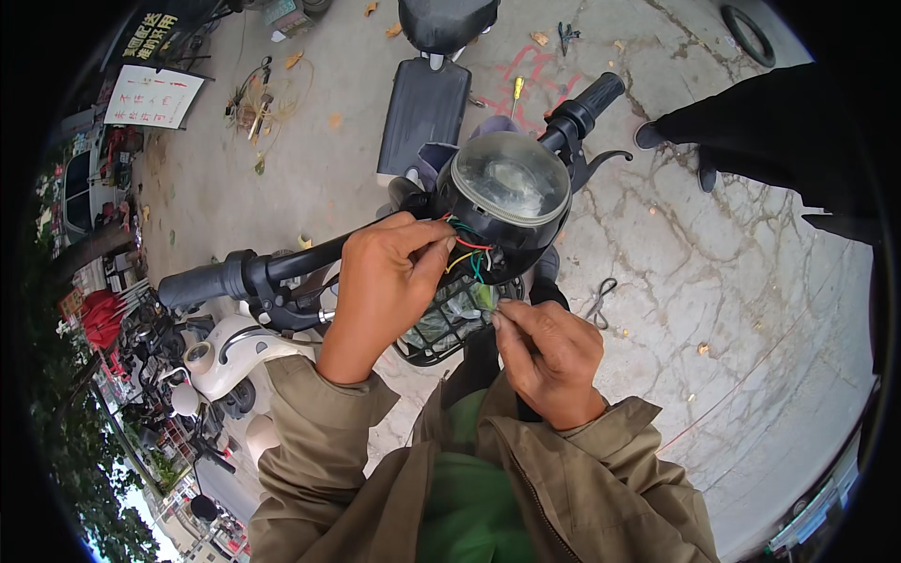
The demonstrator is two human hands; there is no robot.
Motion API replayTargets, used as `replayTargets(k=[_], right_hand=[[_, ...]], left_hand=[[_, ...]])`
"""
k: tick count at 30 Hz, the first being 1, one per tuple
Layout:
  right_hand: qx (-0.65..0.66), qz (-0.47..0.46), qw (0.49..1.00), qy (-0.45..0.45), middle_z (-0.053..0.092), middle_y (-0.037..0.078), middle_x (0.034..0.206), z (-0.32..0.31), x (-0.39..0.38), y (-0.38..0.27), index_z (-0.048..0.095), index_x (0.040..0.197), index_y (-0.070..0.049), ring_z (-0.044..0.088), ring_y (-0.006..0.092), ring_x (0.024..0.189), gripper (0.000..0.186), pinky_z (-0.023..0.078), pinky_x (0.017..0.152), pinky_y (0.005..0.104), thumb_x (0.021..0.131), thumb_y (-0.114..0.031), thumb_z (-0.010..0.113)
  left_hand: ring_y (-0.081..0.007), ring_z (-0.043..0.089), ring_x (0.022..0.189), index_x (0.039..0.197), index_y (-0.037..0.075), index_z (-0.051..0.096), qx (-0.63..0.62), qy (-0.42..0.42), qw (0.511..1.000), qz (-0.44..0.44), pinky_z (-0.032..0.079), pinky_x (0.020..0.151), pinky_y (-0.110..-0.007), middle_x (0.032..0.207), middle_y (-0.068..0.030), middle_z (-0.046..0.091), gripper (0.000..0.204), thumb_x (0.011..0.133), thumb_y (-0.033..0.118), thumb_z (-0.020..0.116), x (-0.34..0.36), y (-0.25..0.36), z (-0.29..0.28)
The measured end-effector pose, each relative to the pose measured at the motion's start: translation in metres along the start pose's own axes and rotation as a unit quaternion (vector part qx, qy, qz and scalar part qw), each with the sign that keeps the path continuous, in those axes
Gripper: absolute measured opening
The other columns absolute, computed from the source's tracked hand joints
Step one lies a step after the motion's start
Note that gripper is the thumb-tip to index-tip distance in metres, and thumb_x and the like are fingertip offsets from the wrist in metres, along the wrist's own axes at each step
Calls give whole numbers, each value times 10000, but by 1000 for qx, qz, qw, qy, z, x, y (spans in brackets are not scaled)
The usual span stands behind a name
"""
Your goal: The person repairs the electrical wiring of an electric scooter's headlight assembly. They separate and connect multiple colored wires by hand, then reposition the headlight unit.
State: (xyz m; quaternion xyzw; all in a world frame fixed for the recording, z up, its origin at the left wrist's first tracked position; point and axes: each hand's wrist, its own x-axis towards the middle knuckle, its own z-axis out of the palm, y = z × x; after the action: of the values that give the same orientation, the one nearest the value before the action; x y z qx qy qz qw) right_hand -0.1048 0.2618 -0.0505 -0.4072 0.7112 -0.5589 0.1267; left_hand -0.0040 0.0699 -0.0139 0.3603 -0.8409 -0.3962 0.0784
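Observation:
A scooter's handlebar with a round clear headlight [511, 178] in a black housing stands in front of me. Thin coloured wires [474, 249], red, yellow, green and white, come out below the lamp. My left hand [389, 277] reaches over the left side of the bar, thumb and forefinger pinched on the wires at the housing. Lower and to the right, my right hand [549, 357] is closed, thumb against forefinger; what lies between its fingertips is too small to make out. Beneath both hands hangs a black wire basket [441, 328] with greenish and clear plastic inside.
The left grip [202, 284] and right grip [596, 94] stick out either side. Behind the lamp are the footboard [422, 117] and seat [448, 23]. A yellow-handled screwdriver [517, 89] and pliers [568, 38] lie beyond. A person in black [760, 131] stands right; parked scooters [235, 352] line the left.

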Motion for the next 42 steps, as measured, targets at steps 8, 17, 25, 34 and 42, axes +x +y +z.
replayTargets(k=[8, 17, 25, 34, 42], right_hand=[[-96, -17, 995, 24, 626, 42, 714, 28, -3, -3, 806, 1068, -59, 585, 229, 501, 235, 459, 489, 356, 852, -70, 898], [-118, 1, 991, 59, 629, 50, 729, 35, -3, -6, 807, 1074, -63, 610, 247, 518, 227, 484, 501, 366, 872, -105, 900], [-165, -27, 984, 56, 563, 39, 698, 37, 4, -3, 837, 1120, -98, 574, 232, 513, 296, 460, 503, 372, 831, -77, 894], [-180, -60, 982, 24, 553, 31, 686, 29, 10, -8, 841, 1127, -85, 545, 217, 503, 324, 432, 493, 365, 811, -47, 902], [-118, -6, 991, -64, 615, 46, 681, 49, -23, -17, 691, 1436, 17, 564, 208, 469, 569, 473, 476, 368, 884, -75, 795]], left_hand=[[-91, 636, 682, 1042, -64, 826, -40, -70, 995, -66, 496, 616, -280, 812, -59, 760, 132, 969, 32, 772, 8, -3, -11], [-112, 718, 645, 1060, -77, 823, -109, -127, 974, -152, 512, 565, -248, 821, -65, 776, 169, 979, 58, 762, 22, 0, -16], [-119, 738, 651, 986, -73, 818, -156, -108, 964, -189, 523, 562, -257, 782, -75, 765, 143, 949, 40, 739, 21, 3, -12], [-140, 741, 647, 976, -92, 815, -183, -100, 958, -197, 554, 587, -271, 767, -88, 759, 151, 925, 29, 742, 22, 3, -13], [-143, 743, 659, 988, -98, 812, -185, -106, 957, -198, 563, 595, -277, 785, -103, 772, 158, 932, 31, 739, 23, -1, -13]])
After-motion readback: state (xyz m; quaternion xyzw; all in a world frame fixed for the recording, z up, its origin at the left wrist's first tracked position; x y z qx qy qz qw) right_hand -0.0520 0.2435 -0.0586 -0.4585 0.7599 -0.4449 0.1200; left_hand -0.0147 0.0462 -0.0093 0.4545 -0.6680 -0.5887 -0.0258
